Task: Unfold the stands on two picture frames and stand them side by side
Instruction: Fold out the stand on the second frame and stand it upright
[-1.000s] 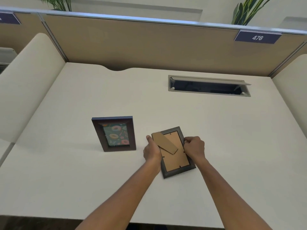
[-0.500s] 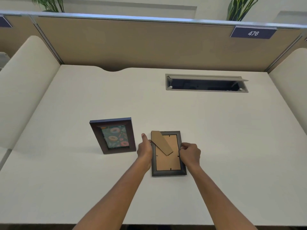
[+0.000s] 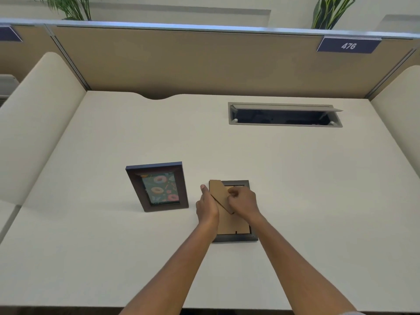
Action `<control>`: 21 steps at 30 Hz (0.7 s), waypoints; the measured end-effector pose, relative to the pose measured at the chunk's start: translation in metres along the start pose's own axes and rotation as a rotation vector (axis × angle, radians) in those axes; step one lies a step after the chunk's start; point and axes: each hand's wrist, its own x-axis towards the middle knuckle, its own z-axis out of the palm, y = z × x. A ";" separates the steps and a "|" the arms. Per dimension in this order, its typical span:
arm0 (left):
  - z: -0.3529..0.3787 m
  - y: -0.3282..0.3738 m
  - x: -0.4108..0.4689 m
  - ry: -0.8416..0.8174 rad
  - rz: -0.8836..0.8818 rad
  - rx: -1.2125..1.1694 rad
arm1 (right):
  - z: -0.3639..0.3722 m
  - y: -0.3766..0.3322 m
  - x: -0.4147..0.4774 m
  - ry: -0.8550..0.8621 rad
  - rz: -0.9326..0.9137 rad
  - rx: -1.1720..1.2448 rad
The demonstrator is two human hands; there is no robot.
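A dark wooden picture frame (image 3: 157,187) with a doughnut print stands upright on the desk, left of centre, facing me. A second dark frame (image 3: 236,236) lies face down to its right, brown cardboard back up. Its cardboard stand (image 3: 218,192) angles across the back. My left hand (image 3: 207,208) presses against the frame's left edge. My right hand (image 3: 243,202) rests on the back with fingertips pinching the stand's edge. The hands hide much of the backing.
The cream desk (image 3: 295,189) has an open cable slot (image 3: 284,115) at the back right. A tan partition (image 3: 204,62) with a tag reading 476 (image 3: 348,45) closes the far side. Padded side panels (image 3: 34,123) flank the desk. Plants show behind the partition.
The lying frame was turned square to the desk edge. My right hand moved from the frame's right edge onto the back and took hold of the stand.
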 end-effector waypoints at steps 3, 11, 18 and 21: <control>-0.005 -0.001 0.000 -0.044 0.007 -0.131 | -0.005 0.004 0.001 -0.003 0.026 0.071; -0.007 -0.003 -0.014 -0.094 0.080 -0.284 | -0.019 0.022 0.001 -0.050 0.071 0.394; -0.007 -0.003 -0.021 -0.081 0.098 -0.290 | -0.018 0.029 0.002 -0.053 0.056 0.469; -0.010 -0.002 -0.022 -0.078 0.090 -0.296 | -0.018 0.032 0.000 -0.007 0.062 0.521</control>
